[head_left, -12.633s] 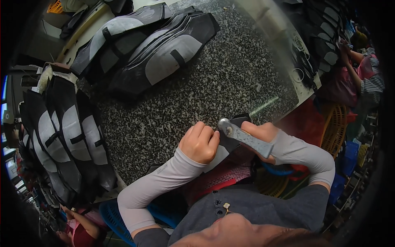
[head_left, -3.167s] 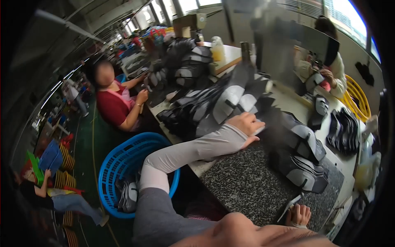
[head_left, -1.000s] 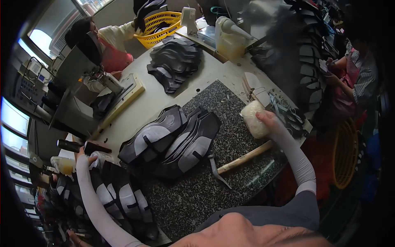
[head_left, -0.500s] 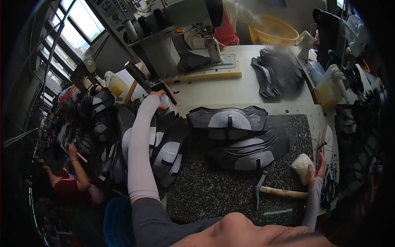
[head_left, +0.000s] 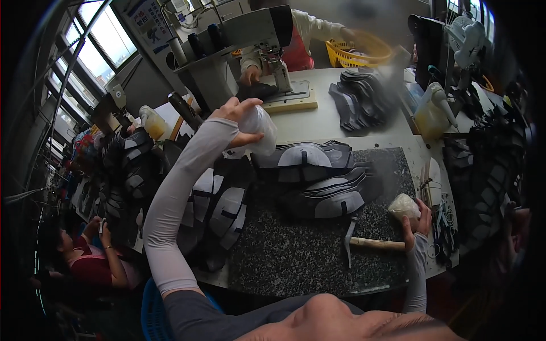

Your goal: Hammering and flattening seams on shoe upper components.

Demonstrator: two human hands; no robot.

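Raised over the worktable, my left hand [head_left: 234,120] grips a white bundle in clear plastic [head_left: 260,132], thumb below and fingers above. At the right, my right hand [head_left: 420,219] has its thumb and fingers around a cream-white wrapped roll [head_left: 402,206], close to the table top. Just below that hand lies a hammer [head_left: 375,243] with a wooden handle and a thin metal head. Two stacks of dark grey cut pieces with pale half-round patches, a far stack [head_left: 307,156] and a near stack [head_left: 335,199], rest between my hands on a speckled stone slab [head_left: 284,250].
More patched pieces [head_left: 222,210] lie under my left forearm. Beyond the slab stands a sewing machine [head_left: 278,74], with a co-worker's hand [head_left: 250,75] at it. Dark pieces [head_left: 358,99] and a yellow basket [head_left: 358,54] are at the back. Scissors [head_left: 446,216] lie far right.
My left hand has lifted the plastic-wrapped bundle and moved right with it. My right hand has closed around the roll. A co-worker's hand now shows at the sewing machine. The view has shifted slightly.
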